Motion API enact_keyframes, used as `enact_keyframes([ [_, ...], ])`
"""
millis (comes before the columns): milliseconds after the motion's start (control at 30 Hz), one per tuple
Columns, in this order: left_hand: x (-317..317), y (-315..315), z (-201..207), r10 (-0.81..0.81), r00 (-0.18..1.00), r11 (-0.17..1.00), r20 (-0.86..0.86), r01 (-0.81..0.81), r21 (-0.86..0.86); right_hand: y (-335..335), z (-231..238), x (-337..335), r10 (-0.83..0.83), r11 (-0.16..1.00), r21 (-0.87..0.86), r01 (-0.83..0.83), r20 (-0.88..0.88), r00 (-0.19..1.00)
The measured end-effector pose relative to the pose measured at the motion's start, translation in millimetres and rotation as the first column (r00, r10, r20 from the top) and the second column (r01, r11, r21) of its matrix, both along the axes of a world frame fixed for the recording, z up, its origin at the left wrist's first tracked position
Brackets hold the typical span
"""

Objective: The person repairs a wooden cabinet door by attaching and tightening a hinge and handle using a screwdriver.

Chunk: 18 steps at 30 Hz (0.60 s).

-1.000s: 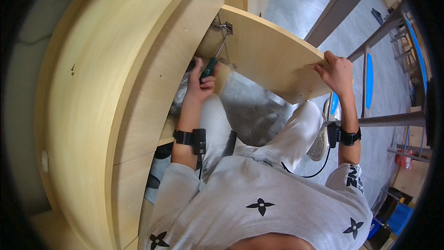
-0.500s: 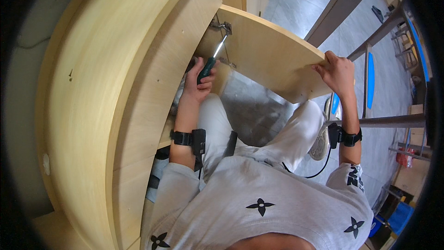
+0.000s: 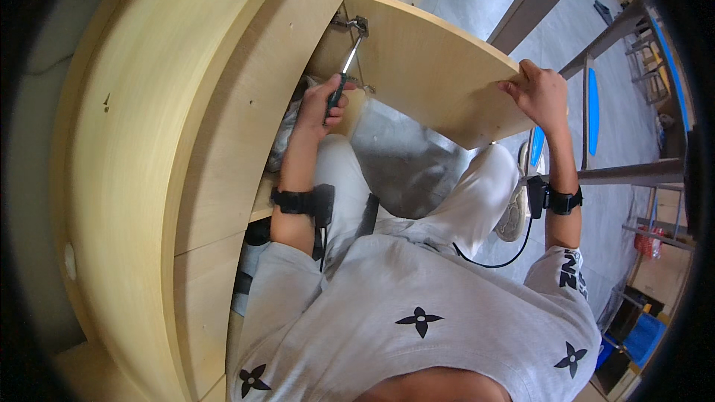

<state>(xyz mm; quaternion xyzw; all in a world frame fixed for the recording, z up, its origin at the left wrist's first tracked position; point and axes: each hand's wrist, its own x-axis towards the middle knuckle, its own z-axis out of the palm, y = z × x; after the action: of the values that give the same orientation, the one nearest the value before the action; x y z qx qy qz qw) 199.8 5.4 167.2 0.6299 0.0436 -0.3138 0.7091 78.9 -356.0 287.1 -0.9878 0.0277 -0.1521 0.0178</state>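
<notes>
My left hand is wrapped round the dark green handle of a screwdriver. Its bright metal shaft points up and away to a metal hinge on the inner face of a pale wooden cabinet door; the tip is at or very near the hinge. A second hinge shows lower on the door, close behind the screwdriver. With fingers over the top edge and thumb on the inner face, my right hand grips the door near its free end. The door stands swung out from the cabinet.
The curved-looking wooden cabinet fills the left side. Bagged and dark items lie inside it. My knees are under the door. A grey metal frame with blue strips stands to the right on the grey tiled floor.
The whole view has shifted slightly, so door and hands sit a little higher. My left hand has turned somewhat around the screwdriver handle. My right hand keeps its grip on the door.
</notes>
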Motion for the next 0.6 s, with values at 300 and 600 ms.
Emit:
enact_keyframes([
  [300, -14.2, 5.8, -1.8, -0.228, 0.696, 0.630, 0.681, -0.428, 0.648, 1.6, -4.8, 10.5, -0.047, 0.999, 0.010, 0.047, -0.072, 0.996],
  [600, -89.9, 40.8, -59.2, -0.134, 0.910, 0.958, 0.391, 0.019, 0.285, 198.3, 128.8, 38.6, 0.620, 0.514, 0.237, -0.824, 0.562, 0.548],
])
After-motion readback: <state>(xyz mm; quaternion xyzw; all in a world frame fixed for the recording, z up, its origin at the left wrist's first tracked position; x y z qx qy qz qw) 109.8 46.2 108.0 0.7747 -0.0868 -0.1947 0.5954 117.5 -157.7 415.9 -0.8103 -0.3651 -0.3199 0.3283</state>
